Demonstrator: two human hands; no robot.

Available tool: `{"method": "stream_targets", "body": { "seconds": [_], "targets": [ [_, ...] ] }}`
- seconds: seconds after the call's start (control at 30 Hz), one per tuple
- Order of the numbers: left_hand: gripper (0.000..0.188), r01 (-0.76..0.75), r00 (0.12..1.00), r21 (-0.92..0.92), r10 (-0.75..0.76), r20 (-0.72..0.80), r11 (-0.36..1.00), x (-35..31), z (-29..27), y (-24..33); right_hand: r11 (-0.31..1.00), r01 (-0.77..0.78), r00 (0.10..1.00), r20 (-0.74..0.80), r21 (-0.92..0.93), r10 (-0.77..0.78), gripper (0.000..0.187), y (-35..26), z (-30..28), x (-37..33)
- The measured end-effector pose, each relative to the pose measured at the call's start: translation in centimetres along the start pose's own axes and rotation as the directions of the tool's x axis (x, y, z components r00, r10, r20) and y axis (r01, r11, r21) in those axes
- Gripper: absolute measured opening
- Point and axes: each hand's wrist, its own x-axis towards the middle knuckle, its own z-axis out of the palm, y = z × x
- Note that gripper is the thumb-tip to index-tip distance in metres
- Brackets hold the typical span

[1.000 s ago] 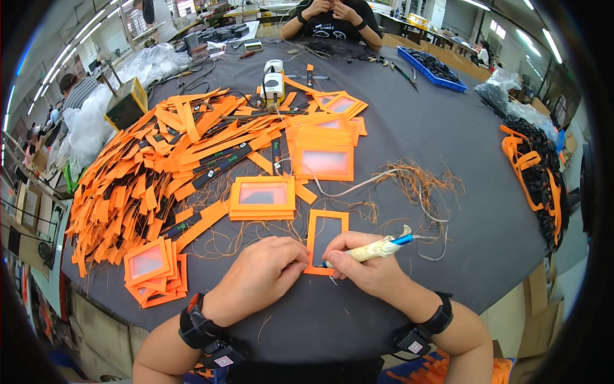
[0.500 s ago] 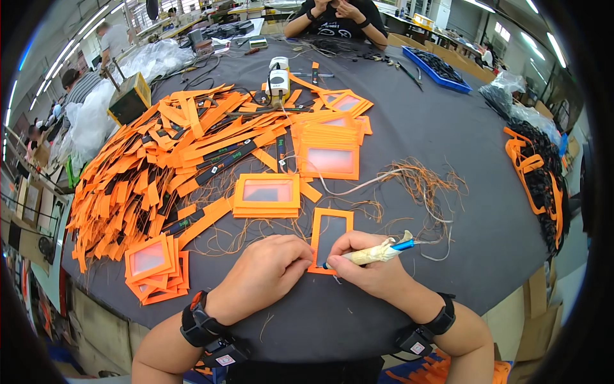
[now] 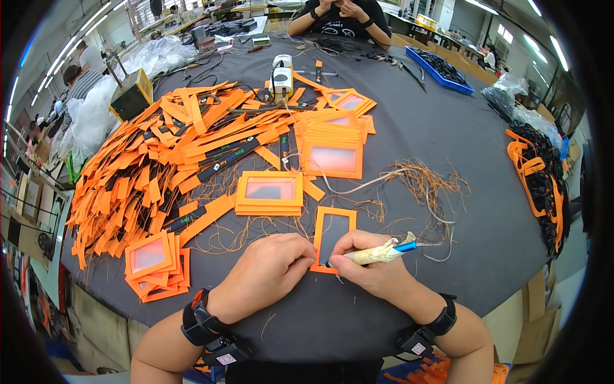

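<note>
Flat on the dark tabletop [image 3: 416,134], right between the 2 hands, lay 1 orange frame [image 3: 320,225], its short side toward the person. And in came the right hand [image 3: 371,265], closed snugly around a pen-like tool [image 3: 377,253] in cream wrapping with a blue rear end, its tip down at the frame's near end! On the other flank, the left hand [image 3: 275,265] was curled narrow, thumb and fingertips together at the frame's left edge; whether they pinched it, you could not tell.

Just beyond, a neat stack of windowed frames [image 3: 268,208] sat to the left, with a taller stack [image 3: 333,158] behind it, and a skewed stack [image 3: 149,256] lay nearer the left elbow. What a heap of orange and black strips [image 3: 153,153] filled the left side! Over on the right, tangled orange threads [image 3: 427,182] sprawled beside a pale cord. Farther out stood a white device [image 3: 281,80], then a blue tray [image 3: 441,72] of dark pieces, and across the table sat a person in black [image 3: 342,24], hands raised.
</note>
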Motion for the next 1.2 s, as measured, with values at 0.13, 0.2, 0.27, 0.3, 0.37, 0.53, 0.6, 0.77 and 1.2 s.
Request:
{"method": "stream_targets", "body": {
  "seconds": [0.13,0.2,0.27,0.3,0.37,0.53,0.6,0.77,1.2],
  "targets": [
    [0.006,0.000,1.000,0.000,0.000,-0.005,1.000,-0.01,0.07,-0.16,1.000,0.013,1.000,-0.005,0.003,-0.013,0.012,0.09,0.05,0.03],
    [0.006,0.002,1.000,0.000,-0.002,-0.006,1.000,-0.05,0.09,-0.24,1.000,0.011,1.000,-0.002,-0.002,-0.011,0.012,0.04,0.05,0.08],
    [0.006,0.003,1.000,-0.002,-0.003,-0.004,1.000,-0.03,0.10,-0.23,1.000,0.007,1.000,-0.002,0.001,-0.007,0.012,0.04,0.02,0.04],
    [0.007,0.005,1.000,-0.004,-0.005,-0.003,1.000,-0.02,0.08,-0.19,1.000,0.006,1.000,-0.001,0.007,-0.006,0.012,0.09,0.02,0.01],
    [0.007,0.006,1.000,-0.007,-0.006,-0.004,1.000,-0.02,0.09,-0.21,1.000,-0.003,1.000,0.004,0.015,0.003,0.012,0.10,0.01,0.00],
    [0.007,0.015,1.000,-0.016,-0.015,-0.005,1.000,-0.06,0.09,-0.20,0.999,-0.029,1.000,0.013,0.030,0.028,0.012,-0.13,0.05,0.00],
    [0.007,0.011,1.000,-0.013,-0.011,-0.005,1.000,-0.08,0.14,-0.25,1.000,-0.021,1.000,0.008,0.010,0.021,0.012,0.01,0.07,-0.04],
    [0.007,0.017,1.000,-0.019,-0.017,0.001,1.000,-0.04,0.14,-0.30,1.000,-0.026,1.000,0.000,0.013,0.026,0.013,0.09,0.10,-0.03],
    [0.013,0.106,0.982,0.027,-0.100,-0.158,0.994,-0.24,-0.24,-0.48,0.957,-0.075,0.994,-0.056,0.281,0.094,0.010,-0.02,-0.20,-0.03]
  ]
}}
